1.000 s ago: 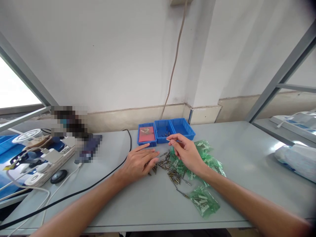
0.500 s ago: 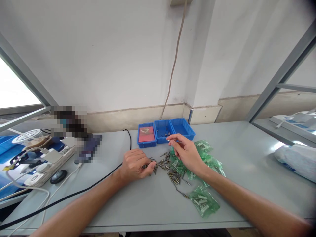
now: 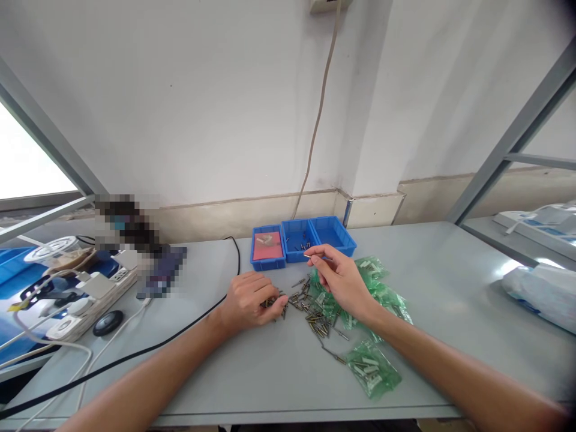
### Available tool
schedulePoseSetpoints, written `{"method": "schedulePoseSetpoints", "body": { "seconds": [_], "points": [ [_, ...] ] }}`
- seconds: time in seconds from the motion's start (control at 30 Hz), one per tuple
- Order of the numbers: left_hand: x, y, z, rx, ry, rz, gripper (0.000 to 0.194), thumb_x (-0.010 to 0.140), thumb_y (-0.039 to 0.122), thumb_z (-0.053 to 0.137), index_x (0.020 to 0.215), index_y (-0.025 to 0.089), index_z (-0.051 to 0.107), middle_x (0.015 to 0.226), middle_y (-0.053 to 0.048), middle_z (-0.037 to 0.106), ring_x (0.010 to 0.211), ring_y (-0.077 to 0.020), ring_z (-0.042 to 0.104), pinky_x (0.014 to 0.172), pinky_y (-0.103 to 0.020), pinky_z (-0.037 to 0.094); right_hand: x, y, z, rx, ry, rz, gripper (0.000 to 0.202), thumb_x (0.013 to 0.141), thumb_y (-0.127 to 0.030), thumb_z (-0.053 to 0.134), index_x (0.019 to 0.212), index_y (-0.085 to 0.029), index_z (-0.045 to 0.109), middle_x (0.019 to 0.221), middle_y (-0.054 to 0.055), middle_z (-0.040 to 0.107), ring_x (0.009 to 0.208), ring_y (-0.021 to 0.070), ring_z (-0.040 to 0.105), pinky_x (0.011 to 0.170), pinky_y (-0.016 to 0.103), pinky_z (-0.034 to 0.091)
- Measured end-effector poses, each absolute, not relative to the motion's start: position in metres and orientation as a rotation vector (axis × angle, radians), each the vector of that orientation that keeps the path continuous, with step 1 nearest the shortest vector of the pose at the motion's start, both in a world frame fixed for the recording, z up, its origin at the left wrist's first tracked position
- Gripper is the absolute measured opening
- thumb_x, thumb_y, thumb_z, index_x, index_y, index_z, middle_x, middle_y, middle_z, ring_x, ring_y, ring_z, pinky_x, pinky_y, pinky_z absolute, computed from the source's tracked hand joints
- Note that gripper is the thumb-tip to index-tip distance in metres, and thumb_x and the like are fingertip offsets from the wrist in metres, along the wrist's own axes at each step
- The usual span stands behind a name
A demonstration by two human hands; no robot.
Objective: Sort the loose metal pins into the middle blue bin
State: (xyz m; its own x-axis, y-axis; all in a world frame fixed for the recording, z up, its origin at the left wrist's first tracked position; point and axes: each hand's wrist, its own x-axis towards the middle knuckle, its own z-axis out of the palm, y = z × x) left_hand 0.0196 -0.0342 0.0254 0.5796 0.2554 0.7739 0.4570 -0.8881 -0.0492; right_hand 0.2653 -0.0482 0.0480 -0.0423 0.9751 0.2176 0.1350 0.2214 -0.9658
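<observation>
My right hand (image 3: 335,273) pinches a small metal pin (image 3: 308,257) between thumb and fingers, in front of the blue bins. My left hand (image 3: 252,300) rests on the table with fingers curled over several metal pins, partly hidden under it. A loose pile of metal pins (image 3: 318,324) lies between and below the hands. Green plastic bags (image 3: 373,367) with pins and white pieces lie beside and under my right forearm. Behind stand a blue bin with a pink sheet (image 3: 267,262), a blue bin with some pins (image 3: 294,257) and another blue bin (image 3: 351,245).
A black cable (image 3: 180,331) crosses the grey table (image 3: 279,384) on the left. Further left are a power strip (image 3: 96,294) with plugs and a round black object (image 3: 108,323). A plastic-wrapped package (image 3: 540,294) lies at the right.
My left hand has shifted very slightly right. The pin in my right hand shows at a slightly different angle.
</observation>
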Motion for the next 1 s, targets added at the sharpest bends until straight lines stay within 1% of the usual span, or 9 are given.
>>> {"method": "schedulePoseSetpoints", "body": {
  "seconds": [0.3, 0.43, 0.6, 0.83, 0.9, 1.0],
  "points": [
    [0.0183, -0.0299, 0.0262, -2.539, -0.672, -1.116, 0.034, 0.102, 0.026, 0.061, 0.069, 0.019, 0.062, 0.059, 0.000, 0.061, 0.056, -0.0138, 0.055, 0.059, -0.029, 0.041, 0.2651, -0.0486, 0.0480, -1.133, -1.427, 0.982, 0.024, 0.099, -0.044, 0.060, 0.111, -0.026, 0.070, 0.095, 0.004, 0.069, 0.056, 0.0122, 0.048, 0.047, 0.026, 0.037],
    [0.0169, -0.0297, 0.0256, -2.555, -0.682, -1.102, 0.029, 0.102, 0.026, 0.061, 0.074, 0.020, 0.065, 0.064, 0.000, 0.066, 0.059, -0.0142, 0.059, 0.061, -0.030, 0.043, 0.2650, -0.0492, 0.0484, -1.130, -1.434, 0.978, 0.024, 0.100, -0.043, 0.059, 0.112, -0.025, 0.070, 0.096, 0.004, 0.069, 0.056, 0.0122, 0.047, 0.047, 0.026, 0.037],
    [0.0168, -0.0302, 0.0265, -2.595, -0.709, -1.090, 0.020, 0.103, 0.027, 0.060, 0.086, 0.019, 0.068, 0.073, -0.001, 0.071, 0.063, -0.0133, 0.063, 0.063, -0.028, 0.046, 0.2663, -0.0494, 0.0481, -1.133, -1.435, 0.974, 0.024, 0.100, -0.043, 0.059, 0.112, -0.025, 0.069, 0.096, 0.004, 0.069, 0.056, 0.0119, 0.048, 0.047, 0.026, 0.038],
    [0.0165, -0.0293, 0.0246, -2.570, -0.707, -1.054, 0.021, 0.102, 0.026, 0.061, 0.083, 0.020, 0.067, 0.072, 0.000, 0.070, 0.061, -0.0134, 0.062, 0.061, -0.029, 0.045, 0.2652, -0.0497, 0.0491, -1.091, -1.434, 0.990, 0.030, 0.101, -0.049, 0.058, 0.114, -0.025, 0.071, 0.097, 0.004, 0.069, 0.055, 0.0110, 0.048, 0.046, 0.025, 0.037],
    [0.0162, -0.0291, 0.0237, -2.567, -0.703, -1.051, 0.020, 0.102, 0.027, 0.061, 0.084, 0.020, 0.067, 0.073, 0.000, 0.071, 0.061, -0.0137, 0.062, 0.062, -0.029, 0.045, 0.2646, -0.0495, 0.0499, -1.067, -1.427, 1.020, 0.032, 0.102, -0.050, 0.057, 0.113, -0.024, 0.071, 0.093, 0.004, 0.068, 0.055, 0.0104, 0.048, 0.046, 0.025, 0.036],
    [0.0154, -0.0287, 0.0232, -2.575, -0.695, -1.016, 0.020, 0.101, 0.027, 0.062, 0.084, 0.021, 0.068, 0.073, -0.001, 0.071, 0.062, -0.0142, 0.062, 0.064, -0.030, 0.046, 0.2648, -0.0489, 0.0510, -1.043, -1.374, 1.120, 0.033, 0.102, -0.052, 0.057, 0.111, -0.023, 0.069, 0.079, -0.001, 0.062, 0.051, 0.0093, 0.044, 0.044, 0.023, 0.032]
  ]
}}
